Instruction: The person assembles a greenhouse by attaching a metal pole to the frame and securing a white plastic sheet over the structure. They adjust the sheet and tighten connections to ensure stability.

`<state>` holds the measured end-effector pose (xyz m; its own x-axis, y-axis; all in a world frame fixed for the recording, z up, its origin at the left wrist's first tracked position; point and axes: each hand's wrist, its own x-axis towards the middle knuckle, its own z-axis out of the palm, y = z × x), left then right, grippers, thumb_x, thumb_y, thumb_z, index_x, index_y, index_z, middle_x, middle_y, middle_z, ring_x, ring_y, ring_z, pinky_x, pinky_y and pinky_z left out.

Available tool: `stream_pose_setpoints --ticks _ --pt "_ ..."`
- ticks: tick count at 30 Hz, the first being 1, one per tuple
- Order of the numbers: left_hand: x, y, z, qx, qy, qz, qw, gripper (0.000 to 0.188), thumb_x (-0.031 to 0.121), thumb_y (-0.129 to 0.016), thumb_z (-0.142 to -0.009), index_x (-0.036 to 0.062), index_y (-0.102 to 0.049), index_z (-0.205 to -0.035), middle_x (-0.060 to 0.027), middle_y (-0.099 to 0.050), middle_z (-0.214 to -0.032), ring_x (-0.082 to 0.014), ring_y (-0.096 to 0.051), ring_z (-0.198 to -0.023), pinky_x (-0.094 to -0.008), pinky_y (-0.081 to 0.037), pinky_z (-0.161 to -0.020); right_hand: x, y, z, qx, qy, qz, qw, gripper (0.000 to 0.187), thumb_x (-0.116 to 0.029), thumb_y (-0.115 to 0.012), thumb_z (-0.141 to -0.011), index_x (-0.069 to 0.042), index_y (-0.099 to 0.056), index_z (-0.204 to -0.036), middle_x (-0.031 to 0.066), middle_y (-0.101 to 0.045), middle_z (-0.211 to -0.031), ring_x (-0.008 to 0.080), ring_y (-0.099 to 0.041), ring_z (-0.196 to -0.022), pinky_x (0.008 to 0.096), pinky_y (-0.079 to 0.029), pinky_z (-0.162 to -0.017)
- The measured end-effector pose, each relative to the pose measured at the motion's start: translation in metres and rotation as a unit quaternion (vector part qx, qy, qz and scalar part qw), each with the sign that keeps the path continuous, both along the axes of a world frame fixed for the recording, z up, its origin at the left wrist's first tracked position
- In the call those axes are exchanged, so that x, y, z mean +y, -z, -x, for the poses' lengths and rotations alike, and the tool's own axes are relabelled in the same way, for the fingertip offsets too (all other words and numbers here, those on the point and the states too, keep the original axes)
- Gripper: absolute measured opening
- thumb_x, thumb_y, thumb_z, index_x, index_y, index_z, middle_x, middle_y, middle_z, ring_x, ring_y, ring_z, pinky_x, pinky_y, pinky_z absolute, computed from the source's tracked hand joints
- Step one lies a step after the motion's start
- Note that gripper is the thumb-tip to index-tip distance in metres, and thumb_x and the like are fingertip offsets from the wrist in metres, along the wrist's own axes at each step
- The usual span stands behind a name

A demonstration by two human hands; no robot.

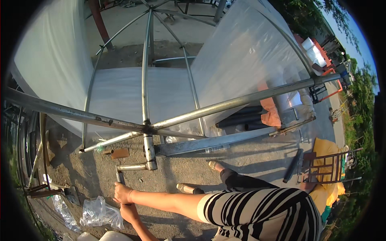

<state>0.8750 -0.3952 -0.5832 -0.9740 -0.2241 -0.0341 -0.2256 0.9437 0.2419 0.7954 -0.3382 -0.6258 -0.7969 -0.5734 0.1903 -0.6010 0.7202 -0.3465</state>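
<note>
In the head view, my right hand (122,193) is closed around the grip of a bent metal crank handle (132,166). My left hand (128,211) is closed just below it, pressed against the right; the grip inside it is hidden. The crank joins the hub of a large frame of metal pipes (145,88), whose spokes spread out from the centre. Wide sheets of translucent plastic film (136,86) stretch around this frame, with more film rising at the left and the right.
A flat metal bar (213,142) runs right from below the hub. Crumpled clear plastic (100,213) lies on the ground at lower left, near a brown cardboard piece (120,153). Dark rolls (241,117), a metal rack (327,166) and yellow sheeting (323,150) are at the right.
</note>
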Motion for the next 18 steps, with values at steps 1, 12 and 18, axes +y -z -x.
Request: stream_pose_setpoints --ticks 1,12,18 --pt "0.006 0.021 -0.006 -0.016 -0.009 0.011 1.000 0.025 0.030 -0.064 -0.076 0.0057 -0.062 -0.079 -0.0192 -0.063 -0.070 -0.0392 -0.062 -0.065 -0.0473 -0.047 -0.056 0.009 0.020 -0.016 0.036 0.001 -0.003 0.999 0.027 -0.034 -0.052 -0.079 -0.017 -0.068 -0.065 0.0002 -0.065 -0.068 0.0176 -0.058 -0.073 0.0389 -0.034 -0.088" --pt "0.173 0.088 -0.128 -0.246 -0.061 -0.309 0.917 0.031 0.027 -0.078 -0.065 0.0022 -0.062 -0.075 -0.0046 -0.060 -0.057 -0.0151 -0.058 -0.050 -0.0321 -0.044 -0.048 0.205 0.053 -0.144 -0.081 -0.126 -0.271 0.951 0.018 -0.033 -0.058 -0.077 -0.023 -0.073 -0.073 -0.0037 -0.069 -0.078 0.0187 -0.062 -0.083 0.0395 -0.037 -0.085" --pt "0.246 -0.021 -0.183 -0.254 -0.033 -0.434 0.864 0.024 0.018 -0.076 -0.070 0.0052 -0.056 -0.067 0.0007 -0.055 -0.055 -0.0078 -0.051 -0.047 -0.0257 -0.039 -0.043 0.309 -0.039 -0.187 -0.020 -0.177 -0.098 0.979 0.027 -0.037 -0.056 -0.081 -0.018 -0.067 -0.063 0.0007 -0.064 -0.062 0.0205 -0.060 -0.061 0.0394 -0.040 -0.070"
